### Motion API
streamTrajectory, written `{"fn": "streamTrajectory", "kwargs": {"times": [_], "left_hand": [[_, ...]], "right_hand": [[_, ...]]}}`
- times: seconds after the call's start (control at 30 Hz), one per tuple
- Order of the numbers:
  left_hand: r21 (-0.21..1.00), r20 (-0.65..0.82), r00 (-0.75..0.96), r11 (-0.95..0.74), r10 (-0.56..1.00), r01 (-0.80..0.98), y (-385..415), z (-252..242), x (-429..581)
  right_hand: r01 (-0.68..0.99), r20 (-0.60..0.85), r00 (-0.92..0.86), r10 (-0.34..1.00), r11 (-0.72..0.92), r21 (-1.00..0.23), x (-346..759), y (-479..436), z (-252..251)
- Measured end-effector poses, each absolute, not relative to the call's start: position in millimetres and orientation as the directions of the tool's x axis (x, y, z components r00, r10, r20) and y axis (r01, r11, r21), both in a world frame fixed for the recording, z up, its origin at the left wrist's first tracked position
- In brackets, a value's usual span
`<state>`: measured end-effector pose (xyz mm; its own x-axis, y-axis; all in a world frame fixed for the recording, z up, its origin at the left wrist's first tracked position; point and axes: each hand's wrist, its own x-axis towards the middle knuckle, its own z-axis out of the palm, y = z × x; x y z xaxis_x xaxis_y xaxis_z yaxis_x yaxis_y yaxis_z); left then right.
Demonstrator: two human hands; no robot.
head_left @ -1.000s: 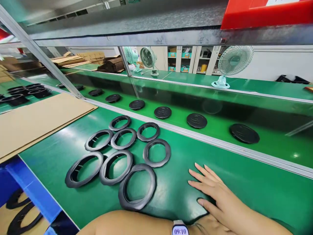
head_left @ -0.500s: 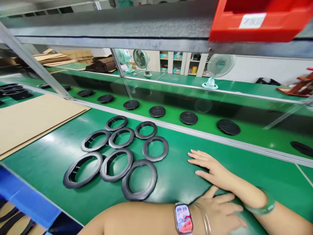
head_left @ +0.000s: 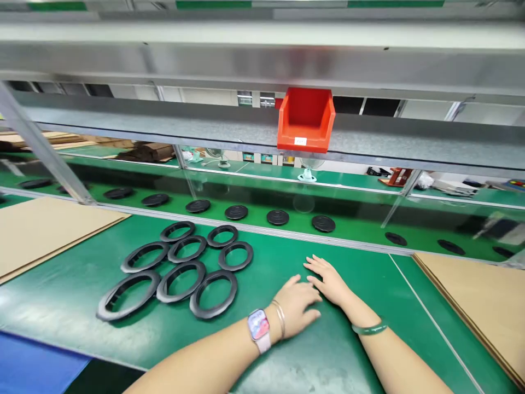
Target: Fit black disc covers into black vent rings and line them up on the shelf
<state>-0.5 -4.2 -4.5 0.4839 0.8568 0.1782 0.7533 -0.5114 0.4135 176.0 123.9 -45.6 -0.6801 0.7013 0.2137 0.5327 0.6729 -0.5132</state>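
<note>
Eight black rings (head_left: pixel 180 266), seven black discs (head_left: pixel 237 212), two flat hands (head_left: pixel 315 295).

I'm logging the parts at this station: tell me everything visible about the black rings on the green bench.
Eight black rings lie flat on the green bench, packed in a loose cluster with neighbours touching. They look like matte moulded plastic: wide flat rims around open centres, small tabs on some inner edges. They lie left of both hands; the left hand is nearest, and neither hand touches them.

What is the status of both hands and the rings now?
Left hand, right hand empty, flat on green belt. Black plastic rings untouched, left of hands. Nothing between.
</note>
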Motion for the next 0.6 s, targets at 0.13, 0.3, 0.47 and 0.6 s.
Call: {"fn": "streamTrajectory", "kwargs": {"times": [0.13,0.3,0.47,0.6], "left_hand": [[0.288,0.234,0.107,-0.174,0.966,0.942,-6.4,31.4,-73.7],[0.165,0.162,-0.342,0.316,0.926,0.934,-10.6,55.4,-187.9],[0.12,-0.009,-0.419,0.417,0.908,0.901,-9.7,35.8,-230.3],[0.141,-0.016,-0.333,0.332,0.943,0.933,-4.1,15.9,-216.3]], "right_hand": [[0.537,0.199,-0.681,0.705,0.665,-0.519,175.5,122.9,-42.2],[0.508,0.232,-0.677,0.699,0.671,-0.541,167.4,126.7,-42.6],[0.489,0.248,-0.664,0.706,0.661,-0.569,171.2,125.8,-46.6],[0.492,0.252,-0.644,0.722,0.643,-0.587,175.4,124.2,-48.5]]}}
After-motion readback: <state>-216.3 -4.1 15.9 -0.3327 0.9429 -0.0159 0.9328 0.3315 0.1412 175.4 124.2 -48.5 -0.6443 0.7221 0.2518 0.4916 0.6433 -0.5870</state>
